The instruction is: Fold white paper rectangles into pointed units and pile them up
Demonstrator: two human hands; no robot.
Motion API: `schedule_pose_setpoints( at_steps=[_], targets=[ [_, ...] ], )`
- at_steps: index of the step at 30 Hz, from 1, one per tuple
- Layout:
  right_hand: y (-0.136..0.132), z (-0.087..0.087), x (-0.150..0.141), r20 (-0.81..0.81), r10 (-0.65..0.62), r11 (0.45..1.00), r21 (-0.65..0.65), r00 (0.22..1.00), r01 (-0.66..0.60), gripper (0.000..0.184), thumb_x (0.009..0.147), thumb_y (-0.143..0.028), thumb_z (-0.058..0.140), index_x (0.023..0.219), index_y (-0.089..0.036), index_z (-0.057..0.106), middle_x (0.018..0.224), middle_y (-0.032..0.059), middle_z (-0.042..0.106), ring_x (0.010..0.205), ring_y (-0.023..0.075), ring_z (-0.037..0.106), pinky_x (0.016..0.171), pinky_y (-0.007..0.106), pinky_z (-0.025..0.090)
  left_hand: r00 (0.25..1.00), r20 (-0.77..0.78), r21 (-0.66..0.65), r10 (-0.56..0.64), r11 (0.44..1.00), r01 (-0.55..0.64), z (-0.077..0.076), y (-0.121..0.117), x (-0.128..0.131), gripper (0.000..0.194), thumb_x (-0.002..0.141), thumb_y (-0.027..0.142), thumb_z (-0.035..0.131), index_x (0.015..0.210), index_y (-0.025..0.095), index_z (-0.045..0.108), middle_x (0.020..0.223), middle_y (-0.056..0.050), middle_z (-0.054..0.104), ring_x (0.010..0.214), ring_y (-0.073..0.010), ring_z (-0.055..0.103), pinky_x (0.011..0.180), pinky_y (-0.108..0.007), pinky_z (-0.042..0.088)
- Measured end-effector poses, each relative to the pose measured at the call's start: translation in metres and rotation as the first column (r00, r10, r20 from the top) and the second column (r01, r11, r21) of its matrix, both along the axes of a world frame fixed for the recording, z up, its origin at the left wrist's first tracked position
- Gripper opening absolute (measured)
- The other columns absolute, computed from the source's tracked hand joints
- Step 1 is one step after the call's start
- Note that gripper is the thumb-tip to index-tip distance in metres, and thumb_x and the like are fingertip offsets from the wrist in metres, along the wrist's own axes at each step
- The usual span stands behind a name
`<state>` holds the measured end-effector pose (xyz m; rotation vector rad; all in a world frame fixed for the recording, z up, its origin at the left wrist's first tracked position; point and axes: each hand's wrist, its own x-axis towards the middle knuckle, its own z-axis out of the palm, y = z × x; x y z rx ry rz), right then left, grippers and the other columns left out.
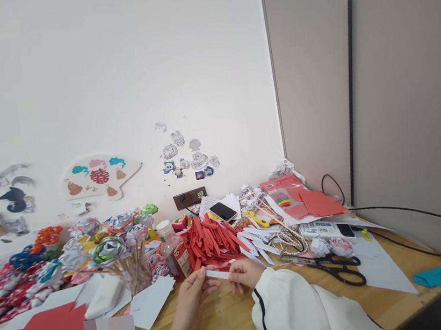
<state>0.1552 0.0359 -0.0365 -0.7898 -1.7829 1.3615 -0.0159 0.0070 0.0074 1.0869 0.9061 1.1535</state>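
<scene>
Clock set with twelve pointing away from the wearer, toward the wall. We find a white paper strip [218,274] held low over the near side of the worktop [217,327], between both hands. Neither hand is nearer; each has an end. From the left hand [196,287] the strip runs out toward three; from the right hand [245,274] it runs toward nine. Long axis nearly crosswise, we judge, tipped a little, half past nine to half past three, right end slightly closer to the wearer.

Left hand: thumb and forefinger narrow, pinching its end. Right hand: also narrow on the other end, remaining fingers curled below. Whether the strip has a fold under the fingertips, we cannot tell.

Around the strip: heap of folded red paper [214,239] near at twelve; loose white pieces [259,240] at two; lidded bottle [175,255] at ten; black-handled scissors [342,270] well apart at three, beyond the right hand, handles toward the worktop's right side.
</scene>
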Motion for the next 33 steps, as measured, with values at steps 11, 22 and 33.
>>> schedule_pose_setpoints(
  at_steps=[11,22,33],
  targets=[
    [-0.001,0.002,0.003,0.031,-0.060,0.998,0.019,0.998,0.060,0.034,0.065,-0.049,0.049,0.063,-0.015,0.045,0.049,-0.0038,0.052,0.036,0.0056,0.043,0.037,0.017,0.033,0.998,0.039,0.010,0.051,0.999,-0.052,0.009,-0.006,0.001,0.024,0.057,0.028,0.066,0.075,0.012,0.063,0.070,-0.005,0.068,0.062,-0.0169,0.062,0.063,-0.027,0.049],
    [-0.008,0.020,0.016,0.105,-0.465,0.610,0.758,0.879,0.232,0.020,0.076,-0.034,0.043,0.068,-0.018,0.053,0.066,0.0033,0.056,0.064,0.0138,0.050,0.060,0.026,0.038,0.987,0.158,0.089,0.043,0.994,-0.058,0.016,-0.014,0.004,0.028,0.062,0.021,0.060,0.089,0.016,0.055,0.081,-0.006,0.066,0.077,-0.0193,0.060,0.073,-0.031,0.045],
    [-0.013,0.021,0.016,0.173,-0.424,0.541,0.835,0.889,0.096,0.024,0.078,-0.035,0.041,0.085,-0.017,0.054,0.076,0.0070,0.059,0.071,0.0155,0.051,0.064,0.028,0.041,0.993,0.111,0.225,0.045,0.972,-0.069,0.010,-0.006,-0.003,0.023,0.061,0.013,0.053,0.084,0.017,0.051,0.067,-0.003,0.064,0.063,-0.0153,0.057,0.061,-0.027,0.043]
  ],
)
